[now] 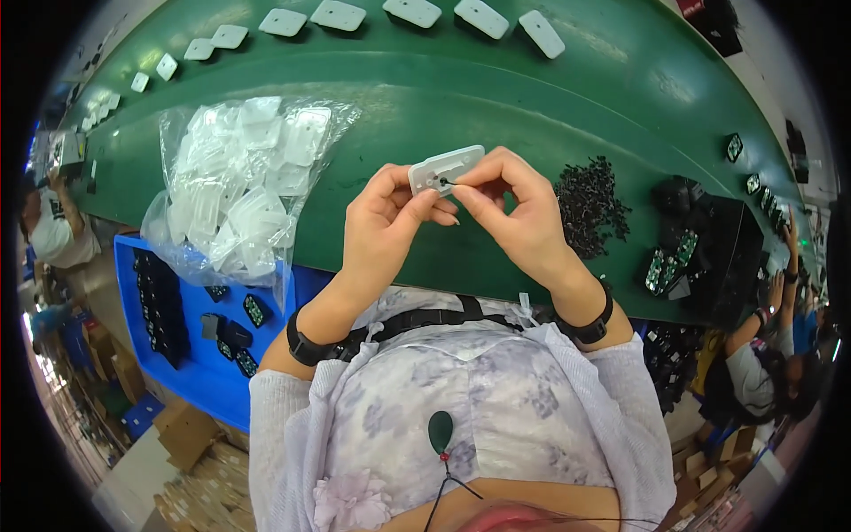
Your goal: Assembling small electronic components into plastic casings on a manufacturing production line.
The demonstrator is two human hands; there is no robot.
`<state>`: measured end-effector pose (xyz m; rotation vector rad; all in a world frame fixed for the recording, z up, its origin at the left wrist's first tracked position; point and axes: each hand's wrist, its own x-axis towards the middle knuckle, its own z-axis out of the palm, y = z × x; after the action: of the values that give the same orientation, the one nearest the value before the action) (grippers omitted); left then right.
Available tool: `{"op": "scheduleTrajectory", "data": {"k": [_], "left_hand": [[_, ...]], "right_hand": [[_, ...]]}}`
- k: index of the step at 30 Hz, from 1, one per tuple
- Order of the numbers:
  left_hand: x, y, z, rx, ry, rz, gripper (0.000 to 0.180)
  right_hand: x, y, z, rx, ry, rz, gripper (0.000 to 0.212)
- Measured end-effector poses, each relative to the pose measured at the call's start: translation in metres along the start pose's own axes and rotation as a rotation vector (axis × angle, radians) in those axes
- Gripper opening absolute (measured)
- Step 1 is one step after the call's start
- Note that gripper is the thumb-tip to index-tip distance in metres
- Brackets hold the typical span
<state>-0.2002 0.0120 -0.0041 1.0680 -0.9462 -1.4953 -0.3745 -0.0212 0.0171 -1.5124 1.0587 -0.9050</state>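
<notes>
Plastic bag and black pile flank the hands.

Place: factory assembly workshop
Counter: long and green, laid out like a production line
Bulk stock: clear plastic bag full of white plastic covers, heap of small black parts
Far edge: white plates in a spaced row
Blue bin: units with green circuit boards
Co-workers: on both sides
Cardboard boxes: around the work area
</notes>
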Motion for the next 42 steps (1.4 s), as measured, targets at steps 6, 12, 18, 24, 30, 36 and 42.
{"op": "scheduleTrajectory", "data": {"k": [6, 12, 18, 24, 30, 36, 42], "left_hand": [[-0.001, -0.001, 0.011, 0.035, -0.014, 0.045, 0.010], [0.003, -0.004, 0.011, 0.256, 0.014, 0.268, 0.005], [0.005, -0.002, 0.008, 0.095, -0.012, 0.157, 0.004], [0.009, 0.000, 0.017, 0.064, -0.094, 0.069, 0.003], [0.025, 0.000, 0.032, 0.111, -0.247, -0.063, 0.013], [0.067, -0.013, 0.029, 0.215, -0.166, -0.073, 0.023], [0.125, -0.011, -0.005, 1.064, -0.143, 0.116, 0.014]], "right_hand": [[-0.002, 0.006, -0.001, -0.153, 0.029, -0.154, 0.006], [-0.005, 0.008, 0.009, 0.024, 0.056, 0.048, 0.008], [-0.011, 0.011, 0.001, -0.108, 0.154, -0.133, 0.014], [-0.009, 0.013, -0.020, -0.104, 0.059, -0.064, 0.021], [-0.017, 0.016, -0.036, 0.227, 0.119, 0.166, 0.021], [-0.027, 0.011, -0.082, -0.106, 0.313, 0.072, 0.037], [-0.043, 0.012, -0.196, -1.756, 0.118, 0.113, 0.047]]}}
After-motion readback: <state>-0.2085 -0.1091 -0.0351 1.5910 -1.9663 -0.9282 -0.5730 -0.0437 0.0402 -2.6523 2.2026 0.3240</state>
